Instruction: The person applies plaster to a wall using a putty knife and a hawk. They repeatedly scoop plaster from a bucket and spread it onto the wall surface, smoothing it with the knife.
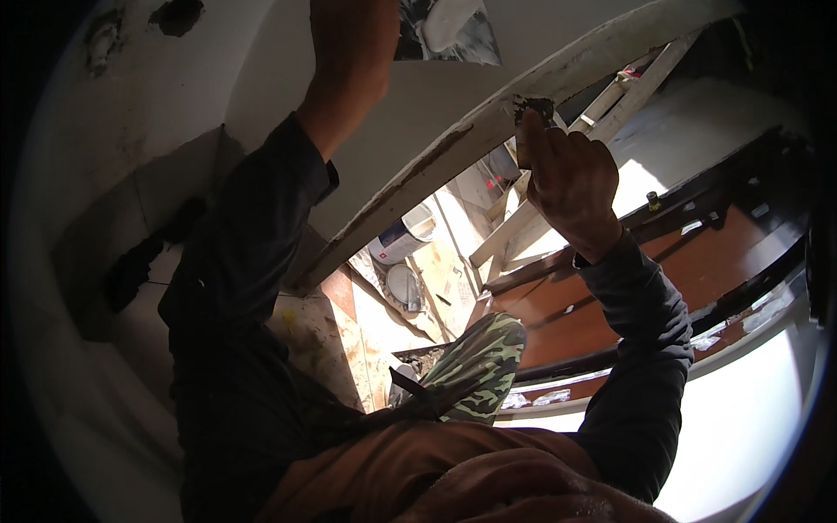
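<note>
My right hand is closed around a putty knife. Its dark blade rests against the narrow edge of a pale wall, where the surface is chipped and dark. My left hand is raised at the top of the view; its fingers lie beyond the upper edge. Right beside it is a dark flat plate carrying a lump of white putty. Whether the left hand grips this plate is hidden.
Below stand an open bucket and a round whitish container on the sunlit floor. A pale ladder leans behind the wall edge. At right is a brown panel with a dark frame. My camouflage-clad knee juts forward.
</note>
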`<action>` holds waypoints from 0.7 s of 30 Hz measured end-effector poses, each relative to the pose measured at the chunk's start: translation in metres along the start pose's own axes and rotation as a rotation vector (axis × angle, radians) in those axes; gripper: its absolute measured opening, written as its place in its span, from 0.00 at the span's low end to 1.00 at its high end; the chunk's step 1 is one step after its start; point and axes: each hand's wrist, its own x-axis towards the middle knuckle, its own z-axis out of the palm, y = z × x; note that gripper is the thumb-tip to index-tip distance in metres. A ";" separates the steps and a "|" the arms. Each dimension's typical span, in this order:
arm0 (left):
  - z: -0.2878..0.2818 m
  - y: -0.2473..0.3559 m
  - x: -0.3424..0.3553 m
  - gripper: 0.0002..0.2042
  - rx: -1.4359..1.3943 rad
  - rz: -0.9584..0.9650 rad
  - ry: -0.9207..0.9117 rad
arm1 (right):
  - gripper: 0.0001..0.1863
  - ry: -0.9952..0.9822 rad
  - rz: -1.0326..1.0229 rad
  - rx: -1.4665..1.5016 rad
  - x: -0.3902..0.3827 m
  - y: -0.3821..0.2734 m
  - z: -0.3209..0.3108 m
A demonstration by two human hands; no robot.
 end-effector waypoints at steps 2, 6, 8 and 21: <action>-0.001 0.003 0.000 0.05 0.033 0.001 0.001 | 0.15 0.064 -0.106 0.075 -0.006 -0.023 -0.004; -0.002 0.011 0.000 0.05 0.122 0.025 -0.003 | 0.16 -0.180 0.024 0.148 -0.024 -0.020 -0.016; 0.000 0.012 0.000 0.05 0.071 0.025 -0.027 | 0.17 -0.127 0.108 0.095 -0.024 0.001 -0.010; -0.007 0.003 0.004 0.06 0.038 0.004 -0.009 | 0.24 -0.060 -0.030 0.127 -0.019 0.038 -0.025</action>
